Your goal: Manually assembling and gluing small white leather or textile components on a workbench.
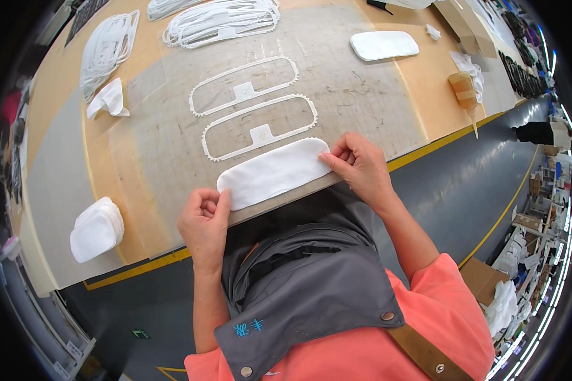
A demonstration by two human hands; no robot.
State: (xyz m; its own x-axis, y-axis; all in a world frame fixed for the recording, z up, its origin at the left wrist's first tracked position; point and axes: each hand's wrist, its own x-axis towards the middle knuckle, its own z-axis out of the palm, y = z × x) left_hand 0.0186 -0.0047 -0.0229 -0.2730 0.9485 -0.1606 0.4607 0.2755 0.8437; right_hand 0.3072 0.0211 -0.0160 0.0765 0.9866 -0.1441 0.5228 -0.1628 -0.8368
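A white, oblong cloth pad with rounded ends point(274, 173) lies at the table's near edge, in front of my body. My left hand point(204, 221) pinches its left end between thumb and fingers. At the opposite end, my right hand point(360, 166) grips the upper right corner the same way. Just beyond the pad, two thin white oblong frames with toothed edges lie flat, one behind the other. The nearer frame point(260, 133) has a small square tab inside its near side, as does the farther frame point(243, 91).
Piles of similar white frames point(222, 26) stand at the back, with another bundle point(110, 47) farther left. A stack of white pads point(98, 230) sits near left, below a crumpled white cloth point(110, 100). Toward the right are a finished-looking pad point(384, 45) and a tan-wrapped nozzle bottle point(463, 90).
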